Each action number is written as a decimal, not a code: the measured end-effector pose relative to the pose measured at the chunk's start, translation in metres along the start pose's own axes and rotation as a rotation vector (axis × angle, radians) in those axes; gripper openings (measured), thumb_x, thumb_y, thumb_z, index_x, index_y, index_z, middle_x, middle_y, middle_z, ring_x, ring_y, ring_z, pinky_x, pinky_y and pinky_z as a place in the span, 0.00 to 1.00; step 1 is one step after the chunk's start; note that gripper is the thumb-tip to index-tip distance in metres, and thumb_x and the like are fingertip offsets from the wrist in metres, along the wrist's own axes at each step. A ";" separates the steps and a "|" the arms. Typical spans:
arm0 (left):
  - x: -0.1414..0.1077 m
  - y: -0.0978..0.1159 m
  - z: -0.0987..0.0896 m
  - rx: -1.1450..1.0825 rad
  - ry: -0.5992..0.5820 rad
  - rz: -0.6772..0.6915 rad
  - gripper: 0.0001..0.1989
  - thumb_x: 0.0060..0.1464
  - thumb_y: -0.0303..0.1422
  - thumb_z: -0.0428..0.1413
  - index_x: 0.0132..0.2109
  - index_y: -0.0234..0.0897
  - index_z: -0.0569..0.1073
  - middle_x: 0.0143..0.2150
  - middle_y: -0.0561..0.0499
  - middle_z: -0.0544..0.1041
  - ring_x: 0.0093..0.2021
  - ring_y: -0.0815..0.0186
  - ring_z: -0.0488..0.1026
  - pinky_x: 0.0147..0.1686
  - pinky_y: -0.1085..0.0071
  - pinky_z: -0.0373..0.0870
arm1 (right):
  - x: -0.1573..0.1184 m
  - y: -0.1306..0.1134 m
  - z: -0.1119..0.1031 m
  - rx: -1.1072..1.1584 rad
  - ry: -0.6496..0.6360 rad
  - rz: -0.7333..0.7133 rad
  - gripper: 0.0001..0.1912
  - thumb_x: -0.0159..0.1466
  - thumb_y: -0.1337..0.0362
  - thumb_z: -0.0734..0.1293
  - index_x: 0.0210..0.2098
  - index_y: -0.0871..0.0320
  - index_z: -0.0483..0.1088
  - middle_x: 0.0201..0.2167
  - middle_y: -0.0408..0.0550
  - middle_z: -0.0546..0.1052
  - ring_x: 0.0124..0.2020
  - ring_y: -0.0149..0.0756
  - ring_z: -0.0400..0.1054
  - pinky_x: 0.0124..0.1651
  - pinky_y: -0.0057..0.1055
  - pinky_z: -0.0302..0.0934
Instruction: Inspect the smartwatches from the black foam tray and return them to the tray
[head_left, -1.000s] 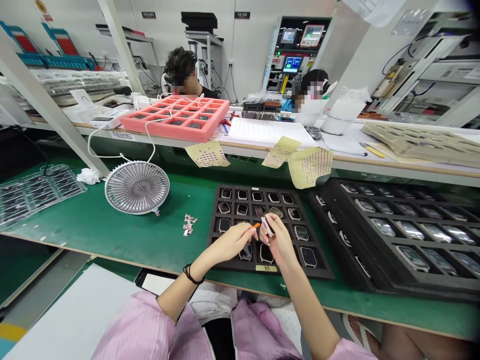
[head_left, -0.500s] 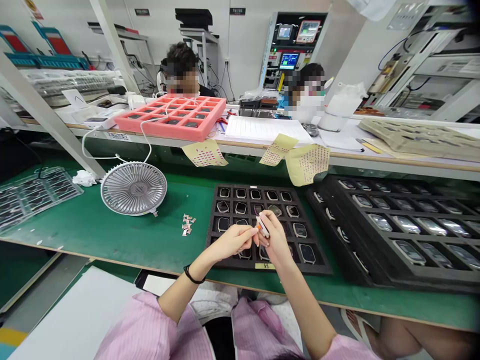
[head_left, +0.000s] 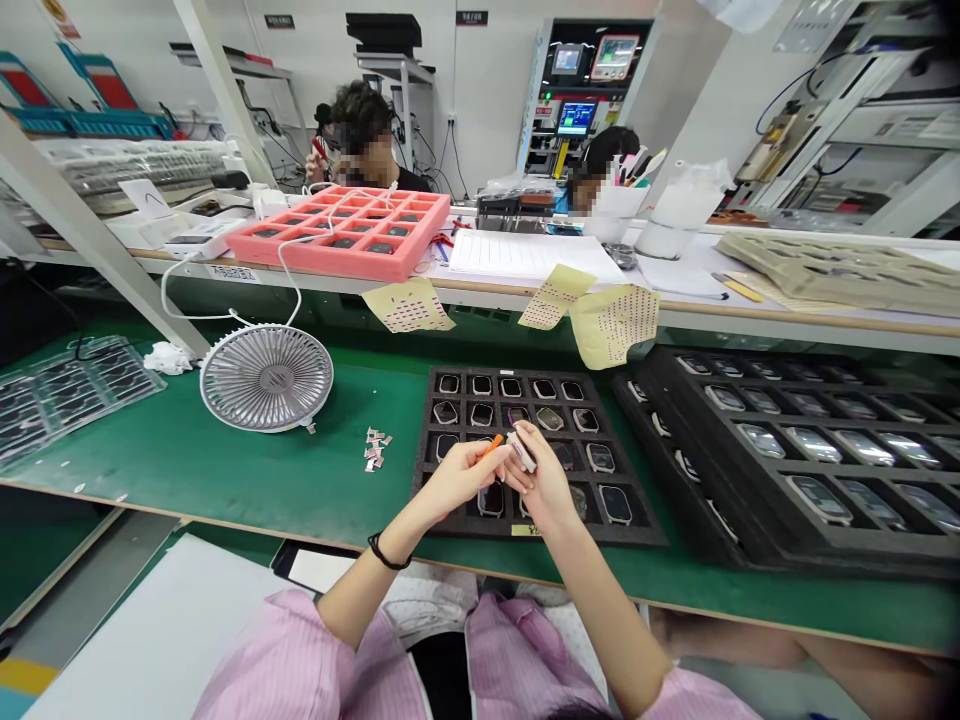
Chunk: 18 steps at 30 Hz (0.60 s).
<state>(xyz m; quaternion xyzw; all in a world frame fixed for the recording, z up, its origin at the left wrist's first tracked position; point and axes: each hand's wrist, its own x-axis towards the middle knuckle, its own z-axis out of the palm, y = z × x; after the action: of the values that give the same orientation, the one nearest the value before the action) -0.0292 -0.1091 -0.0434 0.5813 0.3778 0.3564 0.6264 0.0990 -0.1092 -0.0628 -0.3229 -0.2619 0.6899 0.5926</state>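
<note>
Pinching tight right over the tray: the right hand point(head_left: 546, 478) has a small white piece point(head_left: 521, 452) clamped between thumb and fingertips. Just beside it, the left hand point(head_left: 454, 478) grips a slim orange-tipped tool point(head_left: 491, 447), fingers curled closed around it. The orange tip sits right up by the white piece, though whether they touch is too small to call!

Directly beneath those fingers lies a black foam tray point(head_left: 645, 530), its pockets filled with rows of smartwatch cases point(head_left: 615, 505). Off to the right of the fingers, a second black tray point(head_left: 720, 520) holds glass-faced watch bodies point(head_left: 817, 498).

Moving left of the fingers, a little scatter of metal bits point(head_left: 375, 450) sits on the green bench mat point(head_left: 225, 455), then a round white desk fan point(head_left: 266, 378), with a clear plastic tray point(head_left: 75, 395) of dark parts farther out.

Ahead of the fingers, dotted yellow sheets point(head_left: 613, 325) hang over the shelf edge, and up on that shelf sits a pink tray point(head_left: 337, 250). Beyond it, a co-worker point(head_left: 367, 135) is at the far bench. Behind the fingers, a black band point(head_left: 386, 552) circles the left wrist, above pink striped sleeves point(head_left: 277, 650).
</note>
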 end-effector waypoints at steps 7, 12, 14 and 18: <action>0.003 -0.013 -0.008 0.091 0.161 0.072 0.21 0.56 0.50 0.51 0.29 0.37 0.61 0.21 0.60 0.57 0.20 0.75 0.53 0.21 0.77 0.52 | 0.007 0.000 -0.017 -0.437 0.114 -0.290 0.15 0.61 0.50 0.66 0.40 0.51 0.61 0.20 0.33 0.63 0.15 0.24 0.52 0.16 0.21 0.48; -0.015 -0.019 -0.066 0.514 0.417 0.064 0.19 0.57 0.45 0.50 0.25 0.37 0.62 0.21 0.57 0.58 0.23 0.72 0.56 0.24 0.75 0.51 | 0.029 -0.021 -0.065 -1.227 0.202 -0.382 0.12 0.66 0.53 0.57 0.41 0.54 0.63 0.33 0.46 0.73 0.29 0.36 0.68 0.32 0.32 0.61; -0.021 -0.024 -0.088 0.615 0.567 0.067 0.18 0.58 0.45 0.48 0.26 0.37 0.64 0.21 0.57 0.59 0.23 0.71 0.56 0.25 0.74 0.52 | 0.035 -0.022 -0.077 -1.351 0.149 -0.364 0.11 0.65 0.55 0.57 0.38 0.55 0.64 0.31 0.47 0.74 0.31 0.41 0.69 0.37 0.36 0.62; -0.024 -0.031 -0.108 0.806 0.670 -0.039 0.17 0.61 0.42 0.46 0.28 0.37 0.66 0.22 0.55 0.64 0.23 0.69 0.61 0.26 0.73 0.55 | 0.040 -0.011 -0.081 -1.414 0.071 -0.375 0.09 0.63 0.57 0.59 0.33 0.54 0.66 0.28 0.47 0.73 0.35 0.44 0.68 0.41 0.40 0.62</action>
<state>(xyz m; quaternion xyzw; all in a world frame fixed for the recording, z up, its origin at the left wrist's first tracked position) -0.1359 -0.0831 -0.0772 0.6234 0.6752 0.3372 0.2043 0.1638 -0.0701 -0.1132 -0.6002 -0.6761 0.2318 0.3589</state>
